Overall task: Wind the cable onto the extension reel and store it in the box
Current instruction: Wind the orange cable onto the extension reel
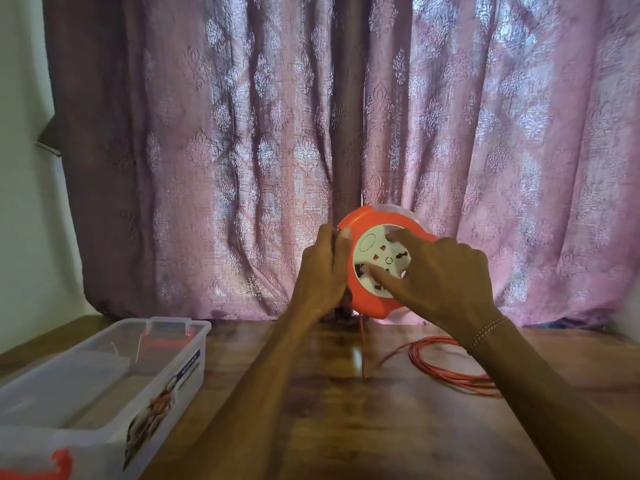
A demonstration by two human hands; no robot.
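While the right hand (440, 275) presses its spread fingertips (375, 271) onto the white socket face of the round orange plastic extension reel (372, 299), index and another finger apart and flat on the hub, it looks set to turn it. The left hand (320, 271) is clamped on the reel's left rim, thumb over the front edge, fingers wrapped behind and mostly hidden. Reel is held upright, off the brown wooden table (329, 410), far centre, just in front of the pink patterned curtain (242, 133).

A strand of thin orange cable (362, 341) drops from the reel's bottom to the table; the rest lies in loose loops (450, 368) on the right, partly behind the right forearm. How much is already on the drum cannot be told, the rim hides it.

Judged progress: early to mid winding. Several loops are not yet wound and the plug end is not seen.

The clear plastic storage box (166, 372), open, sits near left on the table, well apart from the reel. Its contents are unclear through the walls. Storing not yet started.
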